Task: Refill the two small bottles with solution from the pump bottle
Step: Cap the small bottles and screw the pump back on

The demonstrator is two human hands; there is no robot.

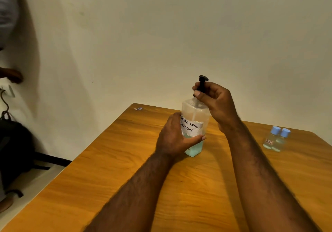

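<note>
Pump bottle [195,124] stood mid-frame on the table [125,168]. My left hand [175,138] wrapped its body, fingers closed around it; right hand [213,98] fingers pinched the black pump neck [202,86]. Step judged: unscrewing the pump. Two small bottles [275,140], still capped, stood touching at right; uncapping should follow.

The pump bottle [195,124] stands upright on the surface [125,159], near its far edge before me. The two small bottles [275,139] stand touching, well apart to its right.
</note>
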